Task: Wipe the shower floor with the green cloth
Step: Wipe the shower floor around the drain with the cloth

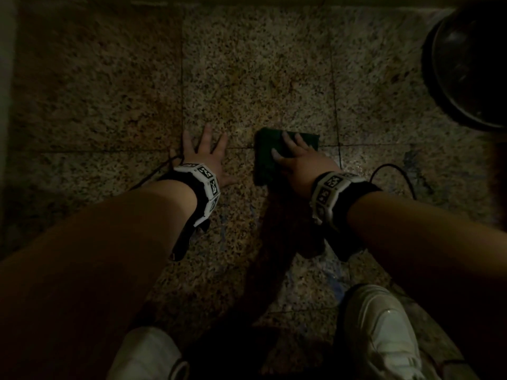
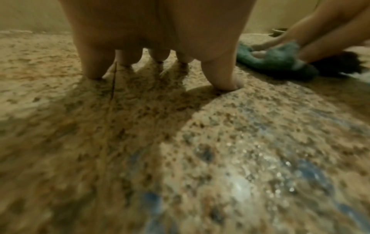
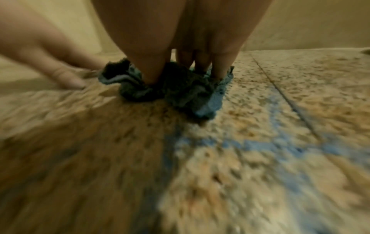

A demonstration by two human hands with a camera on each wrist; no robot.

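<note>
At the far left of the head view a pale wall edge [image 1: 6,78] runs down the frame beside the speckled granite shower floor [image 1: 255,78], which is laid in large tiles with dark grout lines. Left of centre, the left hand [image 1: 204,157] lies spread on the floor, fingers straight and apart, holding nothing; the left wrist view shows its fingertips [image 2: 228,83] planted on the stone. A marker-covered wristband [image 1: 201,185] wraps that wrist. Just right of centre, near the left hand but apart from it, the green cloth [image 1: 264,160] lies flat on the floor across a grout crossing. The right hand [image 1: 300,163] presses down on it from above; in the right wrist view its fingers [image 3: 154,69] push into the bunched fabric, and whether they curl around it cannot be told. A thin black cable [image 1: 395,174] loops on the floor further right. A dark round bucket [image 1: 472,67] fills the upper right corner. Along the bottom edge sit two white shoes [image 1: 381,333], and bluish wet streaks [image 3: 246,145] mark the floor near them.
</note>
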